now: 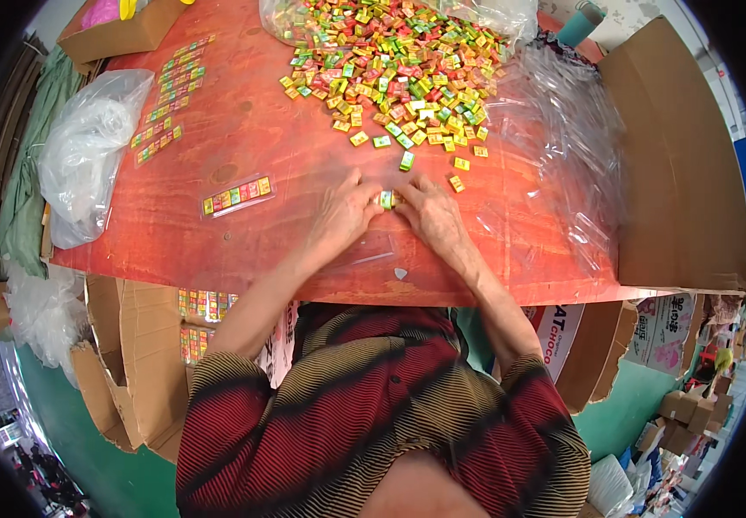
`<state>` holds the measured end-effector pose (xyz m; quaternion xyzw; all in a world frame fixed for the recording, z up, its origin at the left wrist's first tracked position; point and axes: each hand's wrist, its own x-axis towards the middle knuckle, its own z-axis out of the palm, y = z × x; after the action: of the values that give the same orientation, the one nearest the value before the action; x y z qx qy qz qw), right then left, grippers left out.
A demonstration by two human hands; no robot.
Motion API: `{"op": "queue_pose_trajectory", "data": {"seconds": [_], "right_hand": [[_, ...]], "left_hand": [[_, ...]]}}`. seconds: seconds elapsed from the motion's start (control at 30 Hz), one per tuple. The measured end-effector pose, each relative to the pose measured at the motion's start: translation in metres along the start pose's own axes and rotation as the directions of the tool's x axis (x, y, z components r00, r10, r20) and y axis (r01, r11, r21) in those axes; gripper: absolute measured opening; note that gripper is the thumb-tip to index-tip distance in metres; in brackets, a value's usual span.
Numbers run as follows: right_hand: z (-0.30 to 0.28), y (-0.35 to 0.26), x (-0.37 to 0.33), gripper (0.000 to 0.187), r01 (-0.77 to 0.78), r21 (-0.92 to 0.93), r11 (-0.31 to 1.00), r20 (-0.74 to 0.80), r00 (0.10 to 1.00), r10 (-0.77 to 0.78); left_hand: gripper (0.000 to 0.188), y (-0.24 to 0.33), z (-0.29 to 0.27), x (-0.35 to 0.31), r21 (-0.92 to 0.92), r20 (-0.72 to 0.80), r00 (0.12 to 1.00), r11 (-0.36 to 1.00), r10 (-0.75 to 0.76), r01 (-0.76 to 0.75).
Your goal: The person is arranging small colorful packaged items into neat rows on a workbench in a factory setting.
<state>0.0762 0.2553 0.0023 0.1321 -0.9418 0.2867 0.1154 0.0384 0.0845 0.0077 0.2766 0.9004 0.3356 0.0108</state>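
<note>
Both my hands meet over the red table near its front edge, pinching a short row of small yellow and green boxes (387,199) between them. My left hand (343,210) closes on the left end of the row, and my right hand (433,214) closes on the right end. Fingers cover part of the row. Just below them lies a clear plastic tray (371,252). Left of my hands rests a filled clear pack (236,197) with a row of colourful little boxes. A few loose boxes, among them a green one (406,161), lie beyond my fingertips.
A large heap of small coloured boxes (399,69) covers the far middle. Clear plastic trays (563,147) pile up at right, beside a tall cardboard panel (675,155). Filled packs (170,95) line the far left, near a plastic bag (92,147). Below stands an open carton (148,345).
</note>
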Motion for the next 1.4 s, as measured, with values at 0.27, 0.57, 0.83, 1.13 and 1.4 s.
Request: {"op": "queue_pose_trajectory", "data": {"seconds": [0.27, 0.57, 0.83, 1.13, 1.4], "right_hand": [[0.018, -0.048, -0.034, 0.034, 0.078, 0.065, 0.995, 0.128, 0.988, -0.085], [0.031, -0.059, -0.075, 0.067, 0.212, -0.189, 0.959, 0.249, 0.955, -0.162], [0.028, -0.063, -0.075, 0.082, 0.149, -0.094, 0.984, 0.306, 0.945, -0.114], [0.041, -0.08, -0.045, 0.055, 0.095, 0.176, 0.98, 0.215, 0.967, -0.133], [-0.02, -0.007, -0.06, 0.034, -0.234, -0.286, 0.929, -0.27, 0.95, 0.157]], "left_hand": [[0.029, 0.013, -0.019, -0.089, 0.11, -0.099, 0.987, 0.985, -0.123, 0.134], [0.053, 0.012, -0.004, -0.127, 0.475, -0.107, 0.994, 0.879, 0.018, 0.036], [0.076, 0.011, 0.001, -0.131, 0.372, 0.0, 0.995, 0.924, -0.098, 0.091], [0.074, -0.024, -0.029, -0.123, 0.407, 0.027, 0.996, 0.911, -0.082, 0.064], [0.069, -0.008, -0.011, -0.119, 0.39, -0.002, 0.996, 0.917, -0.092, 0.086]]}}
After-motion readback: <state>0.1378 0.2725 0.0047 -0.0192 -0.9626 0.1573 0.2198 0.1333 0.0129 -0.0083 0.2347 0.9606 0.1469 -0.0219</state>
